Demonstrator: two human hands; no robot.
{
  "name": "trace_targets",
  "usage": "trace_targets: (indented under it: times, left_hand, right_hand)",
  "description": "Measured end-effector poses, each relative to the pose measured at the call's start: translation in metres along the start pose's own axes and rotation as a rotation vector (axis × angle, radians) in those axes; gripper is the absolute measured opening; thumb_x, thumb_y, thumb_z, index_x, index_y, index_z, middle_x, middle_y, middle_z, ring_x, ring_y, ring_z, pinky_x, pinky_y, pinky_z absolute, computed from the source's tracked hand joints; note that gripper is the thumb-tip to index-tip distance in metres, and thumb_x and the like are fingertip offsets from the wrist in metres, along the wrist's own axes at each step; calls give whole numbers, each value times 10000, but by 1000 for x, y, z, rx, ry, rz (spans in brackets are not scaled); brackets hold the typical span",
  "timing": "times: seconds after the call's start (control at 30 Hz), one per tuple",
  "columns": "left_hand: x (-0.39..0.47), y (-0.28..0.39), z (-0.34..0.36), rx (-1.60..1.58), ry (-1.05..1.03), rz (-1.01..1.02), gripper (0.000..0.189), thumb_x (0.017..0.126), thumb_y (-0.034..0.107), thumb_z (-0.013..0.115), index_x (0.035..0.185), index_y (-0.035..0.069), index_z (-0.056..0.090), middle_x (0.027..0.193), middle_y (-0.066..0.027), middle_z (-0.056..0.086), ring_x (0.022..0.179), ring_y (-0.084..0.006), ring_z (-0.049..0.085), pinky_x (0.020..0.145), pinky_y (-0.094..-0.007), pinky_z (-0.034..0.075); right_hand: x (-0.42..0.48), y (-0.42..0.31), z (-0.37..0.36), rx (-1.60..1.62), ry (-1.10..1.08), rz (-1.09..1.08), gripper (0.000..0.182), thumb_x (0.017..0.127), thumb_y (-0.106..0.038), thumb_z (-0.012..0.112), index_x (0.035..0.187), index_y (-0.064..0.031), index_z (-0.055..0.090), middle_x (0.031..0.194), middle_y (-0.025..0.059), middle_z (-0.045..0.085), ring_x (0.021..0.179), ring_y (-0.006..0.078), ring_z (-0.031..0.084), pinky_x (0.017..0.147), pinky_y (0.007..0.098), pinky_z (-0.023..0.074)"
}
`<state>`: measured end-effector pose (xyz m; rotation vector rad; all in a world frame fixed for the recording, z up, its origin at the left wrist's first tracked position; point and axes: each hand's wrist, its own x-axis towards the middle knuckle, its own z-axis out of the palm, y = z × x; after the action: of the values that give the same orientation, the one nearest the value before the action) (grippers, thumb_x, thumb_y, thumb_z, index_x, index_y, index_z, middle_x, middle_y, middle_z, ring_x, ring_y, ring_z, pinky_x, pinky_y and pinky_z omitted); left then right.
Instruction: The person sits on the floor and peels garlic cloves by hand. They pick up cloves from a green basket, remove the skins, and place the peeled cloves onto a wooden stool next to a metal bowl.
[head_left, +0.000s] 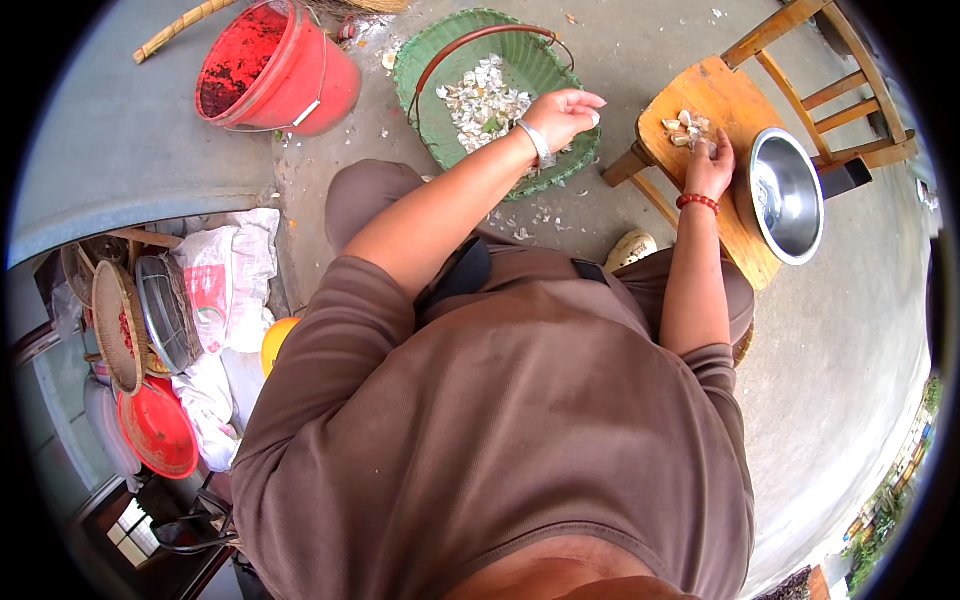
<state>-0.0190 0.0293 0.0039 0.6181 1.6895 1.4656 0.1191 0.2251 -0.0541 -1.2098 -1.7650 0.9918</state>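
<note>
My left hand (564, 120), with a silver bangle on its wrist, hovers over the right side of a green woven basket (409, 64). Its fingers are bent near the thumb, and whether something small sits between them cannot be made out. White garlic skins (484, 101) lie in the basket. My right hand (709, 166), wearing a red bead bracelet, is at the near edge of a small pile of garlic cloves (684, 126) on a wooden chair's seat (709, 86). Its fingertips are partly hidden among them. Right of that hand stands a stainless steel bowl (787, 199).
A red bucket (330, 86) with dark residue stands left of the basket. The chair's back (840, 90) rises at the far right. Skin scraps (525, 229) dot the concrete floor. White sacks (232, 277), a round woven tray (116, 326) and a red basin (157, 427) are at left.
</note>
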Motion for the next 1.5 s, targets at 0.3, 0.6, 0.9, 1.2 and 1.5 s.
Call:
trace_targets:
  times: [0.3, 0.6, 0.9, 1.2, 1.5]
  left_hand:
    - [-16, -12, -14, -6, -13, -53, 293, 731, 160, 577, 1014, 107, 526, 854, 21, 570, 776, -43, 511, 633, -172, 386]
    - [-22, -18, -17, -4, -58, -91, 287, 756, 170, 544, 1033, 105, 505, 881, 6, 575, 782, -55, 543, 624, -176, 397]
    - [-17, -31, -26, -34, -30, -131, 286, 747, 135, 559, 1027, 100, 510, 840, 0, 563, 719, -67, 538, 621, -190, 424]
    - [-16, -36, -16, -84, -32, -174, 279, 722, 98, 552, 998, 76, 523, 753, 12, 558, 609, -47, 510, 538, -162, 397]
    - [-6, -53, -17, -96, -23, -203, 281, 727, 71, 536, 1006, 47, 512, 734, -5, 550, 592, -54, 497, 522, -165, 393]
  right_hand:
    - [-28, -47, -31, 425, -173, -2, 256, 749, -41, 514, 1003, -4, 512, 980, 83, 525, 881, 132, 505, 776, 218, 386]
    - [-47, -73, -93, 428, -320, -33, 192, 790, -49, 489, 968, 13, 523, 888, 58, 558, 790, 99, 524, 690, 200, 416]
    - [-53, -60, -214, 211, -149, -100, 232, 823, -99, 445, 1019, 18, 487, 933, 109, 554, 735, 109, 536, 619, 195, 425]
    - [58, -16, -283, 777, 39, 266, 216, 804, -101, 455, 1000, -10, 456, 659, 19, 470, 491, 68, 346, 440, 186, 284]
    - [171, -13, -228, 935, -166, 523, 119, 791, -126, 473, 720, -50, 413, 628, 39, 492, 449, 79, 362, 406, 194, 288]
